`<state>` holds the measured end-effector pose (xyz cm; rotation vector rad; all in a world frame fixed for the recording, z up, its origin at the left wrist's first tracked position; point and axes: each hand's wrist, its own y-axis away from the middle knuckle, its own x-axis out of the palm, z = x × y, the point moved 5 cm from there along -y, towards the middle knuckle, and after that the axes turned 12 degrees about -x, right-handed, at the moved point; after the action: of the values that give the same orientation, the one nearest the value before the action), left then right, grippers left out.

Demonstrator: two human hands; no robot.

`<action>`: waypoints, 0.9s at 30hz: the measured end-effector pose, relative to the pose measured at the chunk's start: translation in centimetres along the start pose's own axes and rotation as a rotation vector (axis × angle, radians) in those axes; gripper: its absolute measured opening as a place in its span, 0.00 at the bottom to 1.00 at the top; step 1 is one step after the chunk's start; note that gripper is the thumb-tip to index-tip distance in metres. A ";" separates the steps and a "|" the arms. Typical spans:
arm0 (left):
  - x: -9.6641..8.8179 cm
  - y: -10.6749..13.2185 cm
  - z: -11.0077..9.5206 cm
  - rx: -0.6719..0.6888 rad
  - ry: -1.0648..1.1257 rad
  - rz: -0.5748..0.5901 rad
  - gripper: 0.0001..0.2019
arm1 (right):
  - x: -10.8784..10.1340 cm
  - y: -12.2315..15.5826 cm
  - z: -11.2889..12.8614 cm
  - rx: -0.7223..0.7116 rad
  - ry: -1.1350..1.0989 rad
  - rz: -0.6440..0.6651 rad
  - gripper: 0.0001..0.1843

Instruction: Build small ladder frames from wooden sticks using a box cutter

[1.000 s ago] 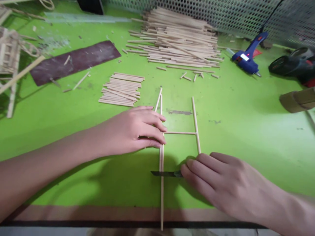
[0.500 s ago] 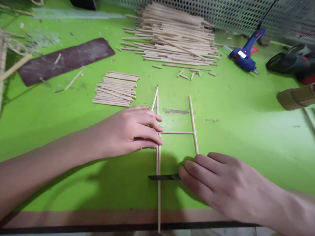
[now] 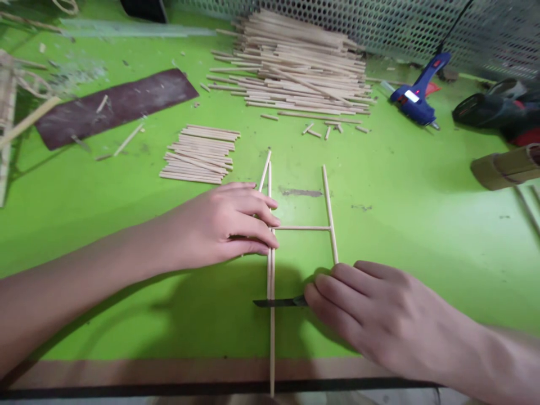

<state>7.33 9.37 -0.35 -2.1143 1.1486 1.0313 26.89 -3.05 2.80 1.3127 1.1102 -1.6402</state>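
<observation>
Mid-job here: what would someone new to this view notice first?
Most likely the right hand, low and right of centre, with a dark blade lying across a long stick, while the left hand rests on the sticks farther up. Next, the big heap of pale sticks at the far side of the bright green tabletop, and the blue glue gun to its right.

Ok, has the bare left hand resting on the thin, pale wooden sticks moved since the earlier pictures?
No. Against the long grey smudge on the smooth green tabletop, the left hand shows no clear shift either way; the whole view moved slightly.
</observation>
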 end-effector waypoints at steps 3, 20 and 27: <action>0.0 0.0 0.0 0.013 -0.012 -0.003 0.09 | 0.0 -0.1 0.2 0.001 0.003 0.015 0.14; -0.7 -0.4 1.3 -0.112 -0.293 -0.082 0.19 | 0.5 0.1 0.1 0.005 0.026 0.069 0.12; -0.1 1.4 -4.8 0.071 -0.415 -0.169 0.18 | 1.0 0.1 0.4 -0.003 0.052 0.083 0.12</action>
<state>7.90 5.24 2.45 -1.7922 0.7785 1.2520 26.67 -3.47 1.82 1.3888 1.0735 -1.5512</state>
